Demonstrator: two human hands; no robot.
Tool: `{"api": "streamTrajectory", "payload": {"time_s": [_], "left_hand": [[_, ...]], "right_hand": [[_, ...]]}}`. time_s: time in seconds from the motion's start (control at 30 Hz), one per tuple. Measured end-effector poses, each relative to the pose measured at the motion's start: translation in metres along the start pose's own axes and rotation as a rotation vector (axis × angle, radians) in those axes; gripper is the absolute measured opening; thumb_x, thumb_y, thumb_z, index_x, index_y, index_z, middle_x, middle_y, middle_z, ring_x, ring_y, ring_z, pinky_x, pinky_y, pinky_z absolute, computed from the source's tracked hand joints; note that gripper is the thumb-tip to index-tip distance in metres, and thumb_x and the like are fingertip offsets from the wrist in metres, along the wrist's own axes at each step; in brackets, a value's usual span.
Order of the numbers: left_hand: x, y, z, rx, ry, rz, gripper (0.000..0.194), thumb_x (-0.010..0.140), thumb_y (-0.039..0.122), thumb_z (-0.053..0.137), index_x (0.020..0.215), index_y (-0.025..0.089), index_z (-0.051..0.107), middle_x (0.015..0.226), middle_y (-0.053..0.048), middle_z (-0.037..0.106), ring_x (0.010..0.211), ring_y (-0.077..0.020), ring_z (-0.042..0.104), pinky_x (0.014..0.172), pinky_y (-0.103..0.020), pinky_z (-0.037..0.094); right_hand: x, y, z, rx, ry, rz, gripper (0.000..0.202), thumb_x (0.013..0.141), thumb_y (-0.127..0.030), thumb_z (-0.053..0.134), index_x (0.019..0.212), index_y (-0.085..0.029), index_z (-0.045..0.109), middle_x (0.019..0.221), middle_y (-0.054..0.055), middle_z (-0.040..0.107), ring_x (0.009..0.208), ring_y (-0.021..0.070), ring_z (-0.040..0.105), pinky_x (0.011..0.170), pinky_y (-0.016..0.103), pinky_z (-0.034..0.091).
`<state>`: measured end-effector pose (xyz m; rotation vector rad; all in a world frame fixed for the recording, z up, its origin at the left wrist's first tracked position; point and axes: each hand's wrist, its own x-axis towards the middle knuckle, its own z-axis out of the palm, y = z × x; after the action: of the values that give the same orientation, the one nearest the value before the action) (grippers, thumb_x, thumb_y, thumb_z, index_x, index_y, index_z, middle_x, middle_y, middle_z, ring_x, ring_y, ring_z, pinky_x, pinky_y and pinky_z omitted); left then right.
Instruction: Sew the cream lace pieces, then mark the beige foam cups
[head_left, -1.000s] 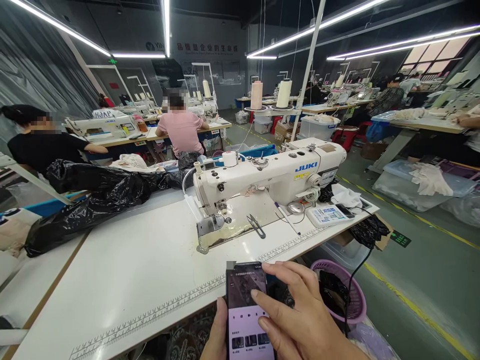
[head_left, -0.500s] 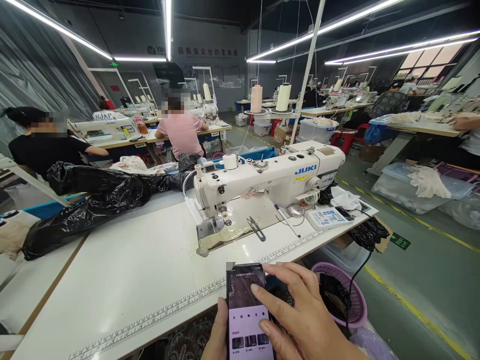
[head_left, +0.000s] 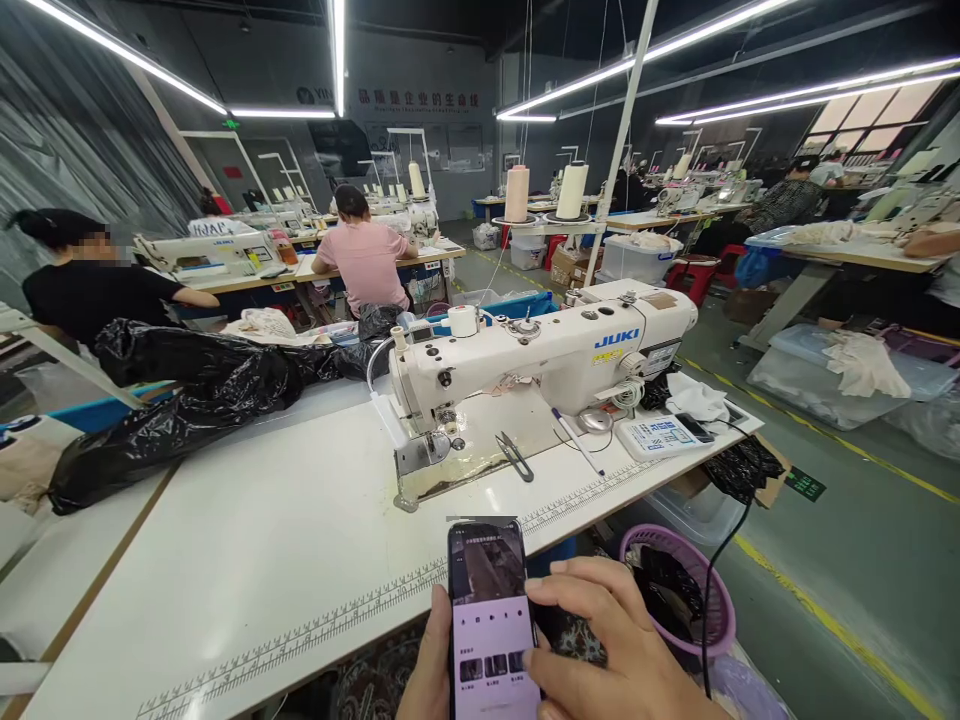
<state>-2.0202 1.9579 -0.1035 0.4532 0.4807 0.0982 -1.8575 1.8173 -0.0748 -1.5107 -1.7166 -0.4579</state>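
Observation:
A smartphone [head_left: 489,600] with a lit screen is upright in my left hand [head_left: 426,655], whose thumb lies along the phone's left edge. My right hand [head_left: 615,640] is at the phone's right side, fingers bent and apart, holding nothing. One of its fingertips is over the lower right of the screen; whether it touches is unclear. Beyond the phone stands a white JUKI sewing machine [head_left: 540,355] on the worktable [head_left: 300,540]. Thread snips [head_left: 514,457] and a pen [head_left: 577,440] lie in front of the machine.
A black plastic bag [head_left: 187,410] lies across the table's left side. A white and blue box [head_left: 656,436] and a dark device [head_left: 694,428] are at the right end. A purple basket [head_left: 720,610] stands on the floor. Several people work at machines beyond.
My right index finger has left the upper screen and drawn back to the phone's right edge. The hand sits slightly lower. My left hand still holds the phone.

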Motion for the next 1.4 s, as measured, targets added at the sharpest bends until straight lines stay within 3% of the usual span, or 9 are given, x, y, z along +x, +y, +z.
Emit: {"api": "streamTrajectory", "payload": {"time_s": [0.13, 0.27, 0.4, 0.83, 1.17, 1.3, 1.4], "left_hand": [[0.002, 0.001, 0.005, 0.008, 0.044, -0.007, 0.083, 0.099, 0.079, 0.041, 0.111, 0.005, 0.077, 0.103, -0.019, 0.080, 0.092, -0.0312, 0.076, 0.081, -0.037, 0.058], [0.005, 0.005, 0.013, 0.016, 0.094, 0.074, 0.085, 0.103, 0.077, 0.032, 0.105, 0.006, 0.079, 0.099, -0.016, 0.081, 0.087, -0.0249, 0.075, 0.082, -0.031, 0.057], [0.006, 0.006, 0.015, -0.005, 0.054, 0.081, 0.081, 0.100, 0.078, 0.040, 0.110, 0.008, 0.079, 0.102, -0.015, 0.082, 0.091, -0.0252, 0.076, 0.083, -0.031, 0.058], [0.004, 0.005, 0.010, 0.005, -0.030, 0.078, 0.081, 0.093, 0.082, 0.051, 0.111, 0.008, 0.080, 0.109, -0.016, 0.082, 0.101, -0.0281, 0.076, 0.093, -0.032, 0.056], [0.002, 0.003, 0.011, -0.010, 0.029, 0.084, 0.082, 0.094, 0.082, 0.050, 0.110, 0.007, 0.080, 0.107, -0.016, 0.082, 0.095, -0.0267, 0.077, 0.088, -0.031, 0.057], [0.002, 0.002, 0.008, -0.048, -0.014, 0.083, 0.077, 0.095, 0.079, 0.051, 0.112, 0.009, 0.080, 0.107, -0.015, 0.082, 0.098, -0.0276, 0.076, 0.088, -0.031, 0.056], [0.002, 0.002, 0.002, -0.003, -0.097, 0.070, 0.082, 0.097, 0.080, 0.045, 0.114, 0.007, 0.079, 0.106, -0.017, 0.081, 0.100, -0.0293, 0.076, 0.083, -0.031, 0.055]], "right_hand": [[-0.001, -0.005, -0.012, 0.031, -0.162, -0.054, 0.017, 0.090, -0.027, 0.078, 0.107, -0.027, 0.076, 0.129, 0.008, 0.067, 0.124, 0.0284, 0.052, 0.100, 0.041, 0.051], [0.001, -0.006, -0.018, 0.077, -0.236, -0.069, 0.021, 0.091, -0.027, 0.078, 0.112, -0.027, 0.076, 0.134, 0.008, 0.067, 0.129, 0.0279, 0.049, 0.103, 0.040, 0.050], [0.000, -0.006, -0.014, 0.056, -0.270, -0.082, 0.020, 0.092, -0.031, 0.078, 0.112, -0.029, 0.075, 0.135, 0.006, 0.067, 0.128, 0.0275, 0.050, 0.103, 0.040, 0.049], [0.001, -0.006, -0.010, 0.045, -0.238, -0.107, 0.021, 0.093, -0.036, 0.082, 0.112, -0.029, 0.075, 0.129, 0.006, 0.071, 0.126, 0.0264, 0.053, 0.098, 0.037, 0.054], [-0.002, -0.006, -0.007, 0.045, -0.234, -0.093, 0.020, 0.095, -0.033, 0.080, 0.114, -0.029, 0.076, 0.130, 0.006, 0.071, 0.123, 0.0262, 0.057, 0.097, 0.037, 0.057], [-0.013, -0.005, -0.002, 0.030, -0.261, -0.045, 0.031, 0.093, -0.029, 0.082, 0.123, -0.035, 0.075, 0.127, 0.004, 0.073, 0.120, 0.0233, 0.063, 0.098, 0.031, 0.060], [-0.026, -0.004, 0.007, 0.035, -0.209, 0.072, 0.049, 0.092, -0.023, 0.083, 0.135, -0.041, 0.069, 0.131, 0.003, 0.072, 0.124, 0.0239, 0.065, 0.098, 0.029, 0.062]]}}
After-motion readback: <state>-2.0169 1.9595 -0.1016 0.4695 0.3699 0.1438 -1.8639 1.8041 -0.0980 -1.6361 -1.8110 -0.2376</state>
